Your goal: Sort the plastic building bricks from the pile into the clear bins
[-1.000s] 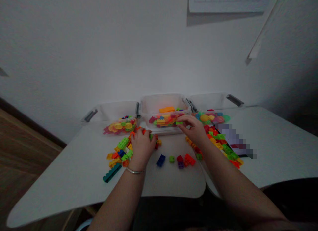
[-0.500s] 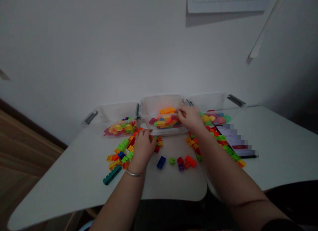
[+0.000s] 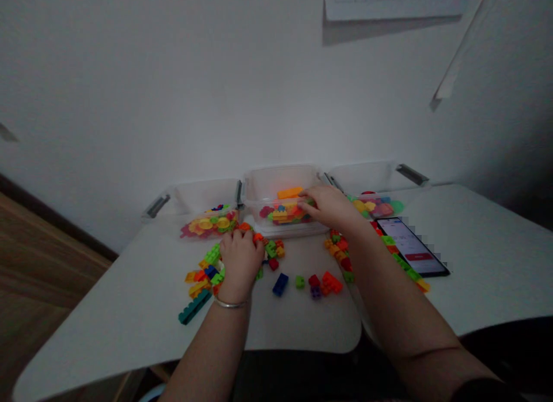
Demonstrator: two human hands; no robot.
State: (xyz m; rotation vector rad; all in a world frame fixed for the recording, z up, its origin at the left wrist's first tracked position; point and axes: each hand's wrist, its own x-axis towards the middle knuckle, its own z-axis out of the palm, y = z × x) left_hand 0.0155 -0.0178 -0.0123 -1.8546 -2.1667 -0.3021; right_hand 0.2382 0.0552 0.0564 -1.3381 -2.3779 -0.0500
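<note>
My left hand (image 3: 242, 260) lies palm down on the loose heap of toy building bricks (image 3: 212, 255) on the left, its fingers spread over the bricks. Whatever is under the palm is hidden. My right hand (image 3: 329, 205) reaches over the right side of the middle clear plastic bin (image 3: 280, 173), thumb and fingers apart, with nothing visible between them. Inside that bin, a long orange brick (image 3: 290, 193) rests above several mixed coloured bricks (image 3: 283, 214). Between my arms lie a dark blue brick (image 3: 280, 284), a green brick (image 3: 300, 282) and an orange brick (image 3: 332, 282).
Clear bins with coloured pieces stand at left (image 3: 203, 192) and right (image 3: 363, 174), against the wall. A teal brick (image 3: 194, 307) lies at the heap's near end. More bricks (image 3: 339, 252) lie by my right forearm, beside a phone-like screen (image 3: 415, 246) on the white table (image 3: 488, 258).
My left hand has shifted slightly left and its fingers have spread over the heap. My right hand has moved a little left, further over the middle bin, and its pinched fingers have parted.
</note>
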